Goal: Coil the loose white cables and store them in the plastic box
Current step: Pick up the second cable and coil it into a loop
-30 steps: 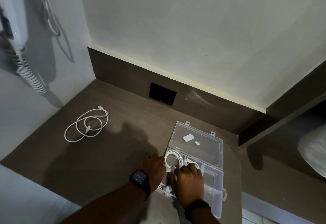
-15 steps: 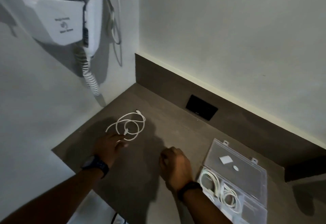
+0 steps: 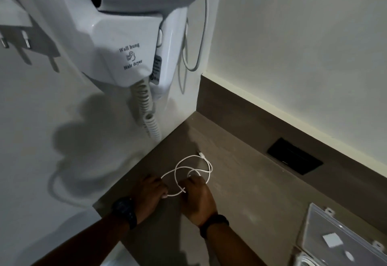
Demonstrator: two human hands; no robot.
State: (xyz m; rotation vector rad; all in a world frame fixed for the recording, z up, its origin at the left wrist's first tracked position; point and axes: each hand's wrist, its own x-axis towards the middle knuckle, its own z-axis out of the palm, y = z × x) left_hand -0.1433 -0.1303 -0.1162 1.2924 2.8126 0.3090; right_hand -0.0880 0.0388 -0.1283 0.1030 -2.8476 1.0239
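A loose white cable lies in untidy loops on the brown counter near the back left corner, its plug end pointing away from me. My left hand pinches the cable's near left loop. My right hand grips the cable at its near right side, fingers curled over it. The clear plastic box shows only partly at the bottom right, its lid open and flat; a bit of coiled white cable sits inside at the frame edge.
A white wall-hung hair dryer with a spiral cord hangs on the left wall over the counter corner. A black socket plate is set in the back panel. The counter's left edge ends beside my left wrist.
The view swung left and closer to the corner. Both hands left the box and moved to the loose cable; the left arrived first, then the right. Both now hold it.
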